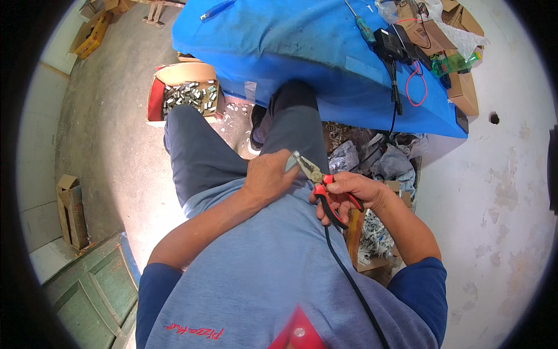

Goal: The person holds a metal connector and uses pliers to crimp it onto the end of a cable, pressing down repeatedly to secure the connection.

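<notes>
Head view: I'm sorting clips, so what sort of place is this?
Probably a makeshift workshop: the right hand holds pliers, a screwdriver lies on the blue-covered table, and a carton of small metallic pieces sits nearby.

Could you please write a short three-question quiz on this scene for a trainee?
1. Which hand grips the metal pliers with red-and-black handles: (a) left; (b) right?
2. True or false: the open red-and-tan cardboard box of small shiny pieces stands on the blue-covered table.
3. Which tool lies beside the black box-shaped device on the table?

Key:
1. b, the right hand.
2. False; it sits beside the table.
3. A green-handled, thin-shafted screwdriver.
</notes>
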Demonstrator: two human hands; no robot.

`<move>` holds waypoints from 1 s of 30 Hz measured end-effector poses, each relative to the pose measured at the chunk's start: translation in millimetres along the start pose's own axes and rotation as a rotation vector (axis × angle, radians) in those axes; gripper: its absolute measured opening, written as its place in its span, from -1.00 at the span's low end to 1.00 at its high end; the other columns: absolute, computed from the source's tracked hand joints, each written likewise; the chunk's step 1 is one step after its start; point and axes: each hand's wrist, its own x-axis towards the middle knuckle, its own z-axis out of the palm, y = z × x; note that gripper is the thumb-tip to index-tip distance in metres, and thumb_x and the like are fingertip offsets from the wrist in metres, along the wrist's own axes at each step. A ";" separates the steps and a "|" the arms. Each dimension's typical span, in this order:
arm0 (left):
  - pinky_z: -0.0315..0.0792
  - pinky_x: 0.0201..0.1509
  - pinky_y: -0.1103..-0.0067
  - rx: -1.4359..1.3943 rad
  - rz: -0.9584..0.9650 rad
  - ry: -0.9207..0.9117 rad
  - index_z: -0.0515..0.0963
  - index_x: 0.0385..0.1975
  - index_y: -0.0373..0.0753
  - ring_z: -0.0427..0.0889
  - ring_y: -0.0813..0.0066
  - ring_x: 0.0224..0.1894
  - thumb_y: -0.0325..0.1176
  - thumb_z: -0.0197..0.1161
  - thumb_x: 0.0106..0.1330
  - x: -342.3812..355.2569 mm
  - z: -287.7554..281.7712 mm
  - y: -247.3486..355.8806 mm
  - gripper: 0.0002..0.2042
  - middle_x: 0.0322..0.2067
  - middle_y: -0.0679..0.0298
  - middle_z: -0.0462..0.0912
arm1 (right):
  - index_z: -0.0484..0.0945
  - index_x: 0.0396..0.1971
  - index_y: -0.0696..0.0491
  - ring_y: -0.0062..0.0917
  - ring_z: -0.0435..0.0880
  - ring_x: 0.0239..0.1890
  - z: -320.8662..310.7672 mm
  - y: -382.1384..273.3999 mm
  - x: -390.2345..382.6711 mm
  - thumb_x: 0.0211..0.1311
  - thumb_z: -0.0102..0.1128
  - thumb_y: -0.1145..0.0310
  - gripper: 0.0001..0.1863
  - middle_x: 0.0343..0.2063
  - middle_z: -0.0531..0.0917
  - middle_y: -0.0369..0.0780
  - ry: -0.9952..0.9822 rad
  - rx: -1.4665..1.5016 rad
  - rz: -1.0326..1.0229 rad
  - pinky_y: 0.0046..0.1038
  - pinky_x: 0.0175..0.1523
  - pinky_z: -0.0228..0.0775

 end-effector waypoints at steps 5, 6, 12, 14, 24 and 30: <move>0.44 -0.39 0.22 0.009 0.008 -0.011 0.49 -0.50 -0.30 0.62 -0.05 -0.46 -0.21 0.33 0.20 0.2 -0.7 0.8 -0.73 -0.59 -0.02 0.57 | 0.37 0.05 0.35 -0.14 0.75 -0.19 0.1 1.6 -0.6 0.44 0.05 0.15 -0.49 -0.19 0.63 0.16 0.007 0.005 -0.001 -0.44 -0.43 0.74; 0.44 -0.38 0.21 0.008 0.009 -0.012 0.49 -0.50 -0.30 0.62 -0.06 -0.46 -0.21 0.33 0.20 0.7 -0.3 0.7 -0.73 -0.59 -0.03 0.57 | 0.37 0.05 0.35 -0.14 0.75 -0.19 0.0 2.2 -0.8 0.44 0.05 0.15 -0.49 -0.19 0.63 0.16 0.007 0.000 -0.004 -0.43 -0.43 0.73; 0.44 -0.37 0.19 0.022 0.011 -0.013 0.50 -0.49 -0.30 0.62 -0.07 -0.44 -0.20 0.35 0.18 1.3 0.7 4.1 -0.72 -0.57 -0.04 0.58 | 0.37 0.06 0.33 -0.13 0.75 -0.17 1.9 8.8 0.9 0.44 0.04 0.13 -0.49 -0.19 0.64 0.14 0.030 0.013 -0.057 -0.42 -0.42 0.74; 0.44 -0.38 0.19 0.025 0.013 -0.013 0.50 -0.49 -0.30 0.62 -0.07 -0.44 -0.21 0.35 0.17 2.2 1.4 4.1 -0.73 -0.58 -0.04 0.58 | 0.37 0.07 0.33 -0.12 0.75 -0.17 2.0 9.2 0.9 0.45 0.03 0.12 -0.48 -0.19 0.64 0.14 0.032 0.017 -0.067 -0.41 -0.42 0.74; 0.45 -0.39 0.19 0.024 0.044 -0.054 0.49 -0.50 -0.29 0.62 -0.06 -0.46 -0.23 0.33 0.17 2.0 -1.0 7.1 -0.74 -0.59 -0.02 0.58 | 0.38 0.06 0.35 -0.17 0.76 -0.21 -0.1 10.7 -5.3 0.45 0.02 0.14 -0.48 -0.22 0.65 0.13 0.044 -0.009 -0.060 -0.46 -0.45 0.70; 0.44 -0.40 0.19 0.048 0.096 -0.039 0.47 -0.51 -0.29 0.61 -0.07 -0.46 -0.23 0.33 0.17 1.3 1.0 3.3 -0.74 -0.59 0.00 0.57 | 0.43 0.02 0.33 -0.24 0.75 -0.23 -1.9 17.9 -3.4 0.44 0.05 0.14 -0.51 -0.23 0.65 0.07 0.060 0.015 -0.100 -0.36 -0.22 0.69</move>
